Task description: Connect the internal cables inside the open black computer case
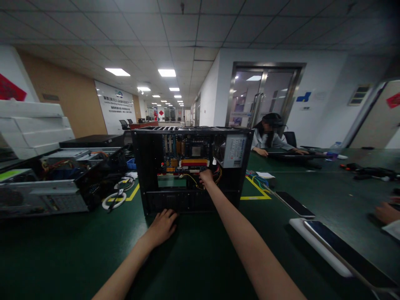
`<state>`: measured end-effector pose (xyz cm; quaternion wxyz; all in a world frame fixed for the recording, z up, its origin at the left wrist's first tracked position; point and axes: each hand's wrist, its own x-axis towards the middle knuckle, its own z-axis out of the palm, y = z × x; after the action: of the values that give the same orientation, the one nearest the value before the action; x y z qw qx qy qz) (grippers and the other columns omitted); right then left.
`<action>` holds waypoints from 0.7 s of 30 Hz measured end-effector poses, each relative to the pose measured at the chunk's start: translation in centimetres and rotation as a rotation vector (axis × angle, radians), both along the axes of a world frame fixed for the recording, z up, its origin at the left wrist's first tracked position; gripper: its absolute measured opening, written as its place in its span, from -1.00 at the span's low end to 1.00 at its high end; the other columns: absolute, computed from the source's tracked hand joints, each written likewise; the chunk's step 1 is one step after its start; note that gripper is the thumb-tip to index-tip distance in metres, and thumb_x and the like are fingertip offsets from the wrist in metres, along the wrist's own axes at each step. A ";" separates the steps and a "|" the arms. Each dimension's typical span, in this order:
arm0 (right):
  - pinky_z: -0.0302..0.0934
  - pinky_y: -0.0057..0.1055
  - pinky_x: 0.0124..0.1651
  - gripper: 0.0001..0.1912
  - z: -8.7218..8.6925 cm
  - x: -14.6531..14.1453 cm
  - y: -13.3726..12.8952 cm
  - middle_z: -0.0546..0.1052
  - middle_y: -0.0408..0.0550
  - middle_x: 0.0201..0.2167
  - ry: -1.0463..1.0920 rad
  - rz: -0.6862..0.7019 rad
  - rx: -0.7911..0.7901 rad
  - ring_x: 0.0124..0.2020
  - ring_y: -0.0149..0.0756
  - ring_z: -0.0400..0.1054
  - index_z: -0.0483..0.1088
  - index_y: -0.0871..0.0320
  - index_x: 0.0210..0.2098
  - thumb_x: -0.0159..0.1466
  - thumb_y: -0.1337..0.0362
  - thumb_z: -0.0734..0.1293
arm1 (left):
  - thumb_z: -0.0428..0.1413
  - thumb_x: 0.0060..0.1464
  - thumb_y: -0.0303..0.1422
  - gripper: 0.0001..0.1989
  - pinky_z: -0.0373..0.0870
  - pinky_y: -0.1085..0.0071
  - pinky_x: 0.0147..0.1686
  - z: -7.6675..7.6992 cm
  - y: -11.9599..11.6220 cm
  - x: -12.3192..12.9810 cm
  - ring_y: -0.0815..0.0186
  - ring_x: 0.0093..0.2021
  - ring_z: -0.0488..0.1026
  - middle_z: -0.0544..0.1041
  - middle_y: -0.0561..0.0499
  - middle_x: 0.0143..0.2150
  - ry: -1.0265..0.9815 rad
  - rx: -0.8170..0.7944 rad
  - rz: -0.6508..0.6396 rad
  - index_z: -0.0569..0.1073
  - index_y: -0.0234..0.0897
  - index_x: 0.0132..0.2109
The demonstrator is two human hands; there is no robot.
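An open black computer case stands on the green table in front of me, its inside facing me. Within it I see a motherboard with orange and red memory slots, and a silver power supply at the upper right. My right hand reaches into the case below the memory slots, its fingers closed beside a bundle of coloured wires; what they pinch is hidden. A thin yellow cable runs up to that hand. My left hand lies on the table against the case's lower front edge, fingers spread.
Another opened computer case stands at left, with coiled white cable beside it. Phones lie at right, one on a white box. A person sits across the table; another person's hand shows at the right edge.
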<state>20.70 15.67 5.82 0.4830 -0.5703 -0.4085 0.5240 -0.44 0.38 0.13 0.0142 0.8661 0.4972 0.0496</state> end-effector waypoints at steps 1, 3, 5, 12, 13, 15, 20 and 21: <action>0.10 -0.50 -0.59 -0.93 0.1 0.0 -0.1 0.34 -0.11 -0.70 -0.052 -0.056 0.045 -0.61 -0.35 0.29 0.31 0.18 -0.45 0.04 0.38 0.21 | -0.13 0.01 -0.36 -0.63 0.09 0.19 -0.05 0.0 0.0 0.0 0.18 0.03 0.10 0.19 -0.01 0.01 -0.001 0.004 -0.002 0.14 -0.08 0.02; 0.12 -0.51 -0.54 -0.90 0.4 0.0 -0.6 0.37 -0.09 -0.66 -0.165 -0.160 0.137 -0.54 -0.34 0.32 0.32 0.18 -0.46 0.03 0.40 0.19 | -0.12 0.00 -0.36 -0.62 0.11 0.19 -0.06 0.0 0.0 0.0 0.18 0.02 0.11 0.19 -0.01 0.01 -0.002 0.013 -0.012 0.14 -0.09 0.02; 0.15 -0.53 -0.48 -0.88 0.5 0.0 -1.2 0.39 -0.10 -0.61 -0.217 -0.213 0.245 -0.47 -0.36 0.32 0.31 0.16 -0.46 0.01 0.43 0.18 | -0.11 0.00 -0.37 -0.62 0.13 0.20 -0.08 0.0 0.0 0.0 0.18 0.01 0.12 0.20 -0.01 0.00 -0.008 0.026 -0.024 0.15 -0.10 0.01; 0.16 -0.48 -0.38 -0.88 0.4 0.0 -6.2 0.38 -0.16 -0.58 -0.277 -0.197 0.622 -0.50 -0.39 0.28 0.27 0.14 -0.53 -0.02 0.46 0.17 | -0.12 0.01 -0.36 -0.65 0.13 0.22 -0.10 0.5 -0.2 0.2 0.19 -0.02 0.14 0.22 -0.01 -0.04 -0.015 0.024 -0.032 0.17 -0.10 0.00; 0.16 -0.47 -0.37 -0.88 0.4 0.1 -7.2 0.38 -0.15 -0.56 -0.301 -0.175 0.643 -0.49 -0.39 0.28 0.27 0.14 -0.51 -0.01 0.45 0.16 | -0.12 0.01 -0.35 -0.65 0.13 0.22 -0.10 0.5 -0.2 0.2 0.19 -0.02 0.14 0.22 -0.01 -0.04 -0.014 0.023 -0.031 0.17 -0.10 0.00; 0.15 -0.45 -0.31 -0.88 0.2 0.1 -9.1 0.39 -0.14 -0.53 -0.343 -0.129 0.667 -0.45 -0.36 0.28 0.28 0.14 -0.49 0.02 0.44 0.16 | -0.12 0.01 -0.35 -0.65 0.13 0.22 -0.10 0.4 -0.2 0.2 0.19 -0.02 0.15 0.22 -0.02 -0.04 -0.011 0.028 -0.033 0.17 -0.11 0.00; 0.08 -0.35 -0.15 -0.85 -1.6 0.3 -13.1 0.37 -0.07 -0.45 -0.579 -0.040 0.768 -0.31 -0.28 0.23 0.29 0.13 -0.47 0.05 0.45 0.15 | -0.13 0.01 -0.35 -0.65 0.13 0.24 -0.11 0.2 -0.1 0.2 0.20 -0.03 0.14 0.22 -0.02 -0.04 -0.008 0.048 -0.039 0.16 -0.13 0.00; 0.06 -0.33 -0.13 -0.85 -2.1 0.3 -13.7 0.36 -0.06 -0.44 -0.677 -0.019 0.820 -0.29 -0.28 0.22 0.29 0.14 -0.46 0.06 0.46 0.14 | -0.13 0.01 -0.36 -0.65 0.13 0.24 -0.11 0.2 -0.1 0.2 0.20 -0.03 0.14 0.22 -0.02 -0.05 -0.005 0.051 -0.039 0.16 -0.13 0.00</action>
<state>20.99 1.96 3.72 0.5121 -0.4757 -0.7076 0.1036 -0.24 0.24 0.35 -0.0058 0.8756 0.4788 0.0641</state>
